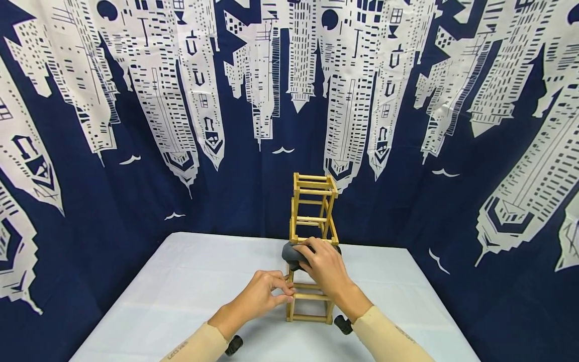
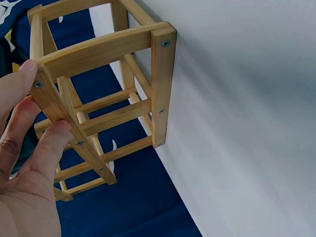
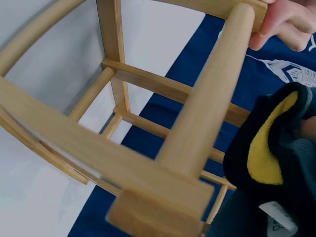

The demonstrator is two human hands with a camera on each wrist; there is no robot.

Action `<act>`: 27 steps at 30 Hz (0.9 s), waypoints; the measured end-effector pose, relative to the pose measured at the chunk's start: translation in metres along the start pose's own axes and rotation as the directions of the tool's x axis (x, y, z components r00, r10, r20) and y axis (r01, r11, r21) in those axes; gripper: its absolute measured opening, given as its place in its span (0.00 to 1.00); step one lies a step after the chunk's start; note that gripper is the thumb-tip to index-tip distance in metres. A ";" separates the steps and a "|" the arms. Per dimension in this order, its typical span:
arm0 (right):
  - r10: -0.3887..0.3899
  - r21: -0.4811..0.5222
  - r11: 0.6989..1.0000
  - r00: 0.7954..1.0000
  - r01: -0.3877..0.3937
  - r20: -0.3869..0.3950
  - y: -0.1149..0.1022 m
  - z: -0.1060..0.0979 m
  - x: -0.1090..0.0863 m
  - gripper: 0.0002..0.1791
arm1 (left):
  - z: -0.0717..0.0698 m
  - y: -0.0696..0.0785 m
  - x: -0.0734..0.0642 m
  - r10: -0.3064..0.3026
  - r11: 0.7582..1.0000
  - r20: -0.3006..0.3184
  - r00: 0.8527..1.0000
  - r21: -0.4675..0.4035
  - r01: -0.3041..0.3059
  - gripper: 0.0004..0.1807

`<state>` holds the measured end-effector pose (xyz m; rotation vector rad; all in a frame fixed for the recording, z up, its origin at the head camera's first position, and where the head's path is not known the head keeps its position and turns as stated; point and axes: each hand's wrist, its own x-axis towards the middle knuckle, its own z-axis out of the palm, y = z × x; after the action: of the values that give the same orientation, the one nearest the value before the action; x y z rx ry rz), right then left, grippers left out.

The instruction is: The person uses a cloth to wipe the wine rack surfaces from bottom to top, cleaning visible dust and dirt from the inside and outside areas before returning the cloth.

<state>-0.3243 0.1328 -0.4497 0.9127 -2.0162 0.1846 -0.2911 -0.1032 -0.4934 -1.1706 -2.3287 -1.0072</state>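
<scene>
A light wooden rack (image 1: 312,296) with round rungs and flat side bars stands on the white table, its upper tiers (image 1: 315,191) rising behind. My left hand (image 1: 262,296) grips a near-left post (image 2: 64,118), with fingertips at its top corner and along its side. Over the rack, my right hand (image 1: 323,266) holds a soft dark blue-grey fabric item (image 1: 294,254) from above. In the right wrist view that item has a black edge, a yellow inside (image 3: 271,143) and a white tag (image 3: 279,217). Most of the right hand's fingers are hidden there.
The white table (image 1: 203,281) ends at a navy curtain (image 1: 244,201) printed with white upside-down buildings, close behind the rack. Small black devices (image 1: 234,346) sit beside both wrists. Pale sleeves (image 1: 199,344) cover the forearms.
</scene>
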 end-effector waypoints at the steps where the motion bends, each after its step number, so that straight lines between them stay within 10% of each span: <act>1: 0.005 0.008 1.000 1.000 -0.005 -0.023 0.000 -0.001 0.001 0.29 | 0.000 0.000 0.000 0.000 1.000 0.000 1.000 0.000 0.000 0.04; 10: 0.057 0.114 0.992 0.998 -0.058 0.008 -0.001 -0.023 0.006 0.29 | 0.000 0.001 0.000 -0.027 0.999 0.008 1.000 -0.018 0.027 0.04; 17: 0.111 0.085 0.991 0.987 -0.102 -0.113 0.007 -0.042 0.030 0.30 | 0.000 -0.001 -0.001 -0.032 0.999 -0.005 0.999 0.017 0.032 0.03; 27: 0.146 0.005 0.989 0.985 -0.147 0.090 0.008 -0.027 0.042 0.21 | 0.004 0.001 0.001 -0.013 1.000 -0.043 0.999 0.027 0.014 0.08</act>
<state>-0.3252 0.1283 -0.3995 0.7921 -2.1688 0.2402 -0.2911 -0.0990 -0.4954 -1.1135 -2.3128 -0.9924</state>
